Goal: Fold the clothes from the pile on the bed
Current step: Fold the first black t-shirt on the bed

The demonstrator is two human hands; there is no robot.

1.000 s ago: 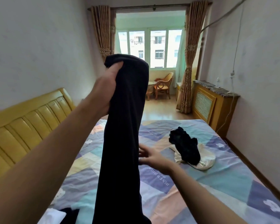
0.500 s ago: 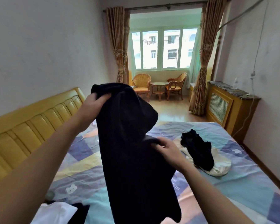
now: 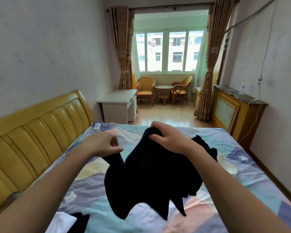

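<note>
Hanging below both hands' grip: black garment (image 3: 151,179).

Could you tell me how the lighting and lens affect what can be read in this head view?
Head view: daylight from the window overexposes the outside; the black garment shows no fabric detail; wide-angle lens bows the headboard; the left hand is slightly blurred.

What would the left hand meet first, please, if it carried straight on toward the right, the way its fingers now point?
Most likely the raised top of the black garment, bunched under the right hand. The left hand already pinches that garment's near edge; depth is unclear from one view.
</note>
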